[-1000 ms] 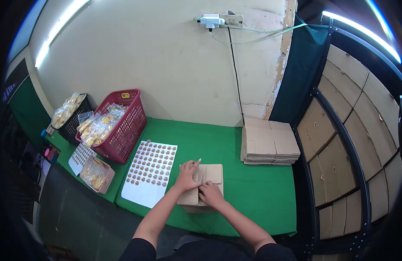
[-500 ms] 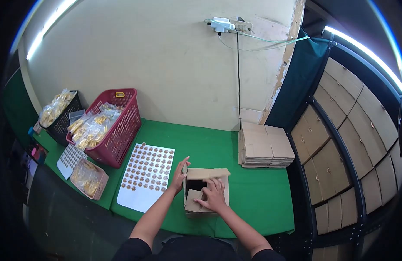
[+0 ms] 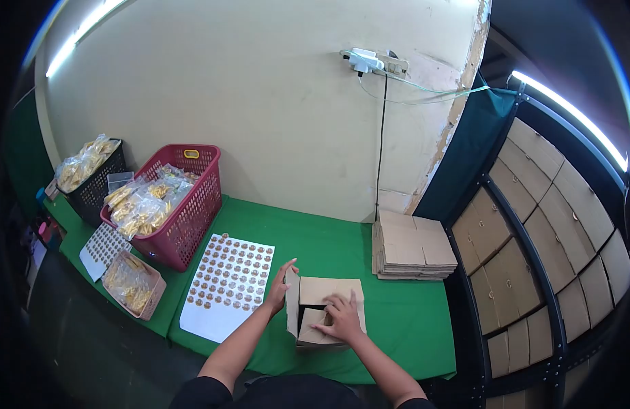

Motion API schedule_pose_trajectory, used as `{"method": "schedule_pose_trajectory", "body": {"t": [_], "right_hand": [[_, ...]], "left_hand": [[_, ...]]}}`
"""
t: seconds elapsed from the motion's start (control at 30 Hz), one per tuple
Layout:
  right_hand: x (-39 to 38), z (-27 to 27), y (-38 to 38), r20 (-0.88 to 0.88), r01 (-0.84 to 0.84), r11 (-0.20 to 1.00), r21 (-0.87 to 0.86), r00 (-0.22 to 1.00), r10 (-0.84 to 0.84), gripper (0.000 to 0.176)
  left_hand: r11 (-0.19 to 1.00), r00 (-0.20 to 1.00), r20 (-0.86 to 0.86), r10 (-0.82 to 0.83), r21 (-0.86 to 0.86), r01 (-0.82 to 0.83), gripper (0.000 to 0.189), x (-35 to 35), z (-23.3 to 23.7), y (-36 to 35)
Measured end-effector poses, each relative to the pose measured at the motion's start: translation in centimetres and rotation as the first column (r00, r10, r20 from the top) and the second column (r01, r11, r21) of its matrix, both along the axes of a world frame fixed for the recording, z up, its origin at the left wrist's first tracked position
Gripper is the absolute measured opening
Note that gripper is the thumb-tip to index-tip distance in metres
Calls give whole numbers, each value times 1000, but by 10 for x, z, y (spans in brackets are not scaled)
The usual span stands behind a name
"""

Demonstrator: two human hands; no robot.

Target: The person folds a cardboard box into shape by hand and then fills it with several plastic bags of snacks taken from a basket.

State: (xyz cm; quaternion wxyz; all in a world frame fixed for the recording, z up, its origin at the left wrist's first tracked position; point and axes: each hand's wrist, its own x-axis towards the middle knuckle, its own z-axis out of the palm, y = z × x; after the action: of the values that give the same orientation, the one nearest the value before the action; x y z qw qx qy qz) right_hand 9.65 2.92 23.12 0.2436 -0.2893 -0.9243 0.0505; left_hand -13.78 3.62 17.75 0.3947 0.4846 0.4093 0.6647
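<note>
Head view, no legible writing on sticker sheet [image 3: 231,276], hands [image 3: 277,290] at carton [image 3: 331,292].

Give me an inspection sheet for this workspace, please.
Surface: green cloth, some creases.
Job's things: cardboard box, dark gap between its flaps; sticker sheet to its left; stack of flattened cartons beyond, to the right.
Clutter: nothing seen; bagged goods sit in baskets.
Hands: left hand at the upright left flap; right hand over the box top, fingers spread.
Cables: black cord hangs down the wall, off the work area.
Surroundings: carton-filled rack at right.
</note>
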Motion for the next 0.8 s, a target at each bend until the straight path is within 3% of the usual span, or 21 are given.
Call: {"method": "schedule_pose_trajectory", "body": {"t": [0.03,0.1,0.17,0.23,0.33,0.5,0.6,0.67,0.8], "right_hand": [[0,-8,4,1,-1,1000,-5,1000,1,51],[1,-18,13,-184,-196,936,-294,972,146,44],[4,-20,14,-141,-188,942,-277,978,154,38],[4,-33,13,-278,-181,910,-372,958,77,33],[10,-32,19,-257,-261,845,-467,954,153,31],[6,-31,11,-318,-308,831,-464,933,169,29],[7,-22,8,-304,-242,895,-374,944,128,29],[11,-24,10,-335,-322,871,-372,921,198,30],[14,-23,11,-403,-390,855,-343,883,241,31]], "left_hand": [[1000,1000,-11,-6,-25,6,73,0,4,-3],[999,1000,-19,-6,-50,5,69,-2,10,-5],[998,963,-263,48,40,-39,63,-3,13,-3],[997,956,-287,62,62,-46,60,-2,13,1],[994,932,-349,92,93,-63,55,4,21,3],[996,918,-385,91,35,-84,49,20,31,4],[992,873,-475,108,-11,-128,45,30,38,8],[986,829,-551,98,-62,-158,41,33,39,13],[973,826,-541,155,-62,-224,38,38,42,19]]}}
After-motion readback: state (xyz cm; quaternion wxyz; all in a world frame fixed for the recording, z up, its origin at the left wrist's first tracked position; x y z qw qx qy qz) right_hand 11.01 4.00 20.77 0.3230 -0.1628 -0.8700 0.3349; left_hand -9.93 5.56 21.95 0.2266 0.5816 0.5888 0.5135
